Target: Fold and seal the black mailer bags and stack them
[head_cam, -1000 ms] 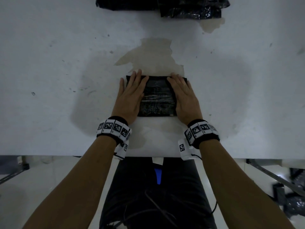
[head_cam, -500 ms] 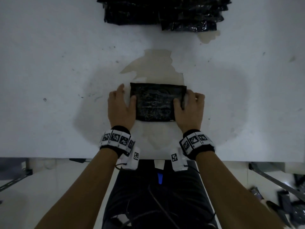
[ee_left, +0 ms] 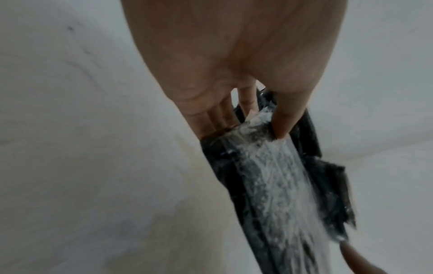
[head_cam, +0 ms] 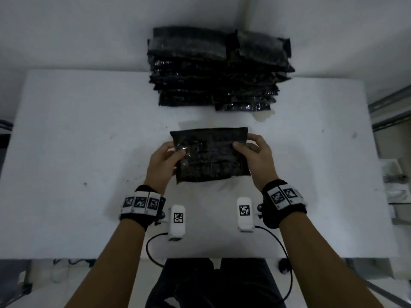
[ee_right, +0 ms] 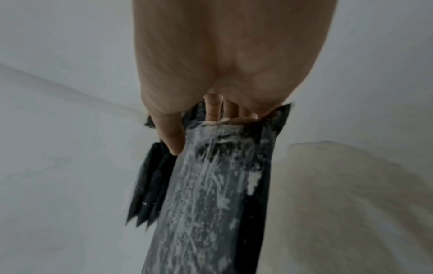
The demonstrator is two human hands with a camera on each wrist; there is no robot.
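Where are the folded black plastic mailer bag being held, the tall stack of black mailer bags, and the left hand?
folded black plastic mailer bag (head_cam: 211,156), head view, middle of its face.
tall stack of black mailer bags (head_cam: 219,70), head view, near side of the pile.
left hand (head_cam: 163,162), head view, back of the hand.

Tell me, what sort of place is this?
Probably a packing or shipping workstation. A tall stack of black mailer bags stands on a plain white table, and the left hand and right hand hold one more folded bag.
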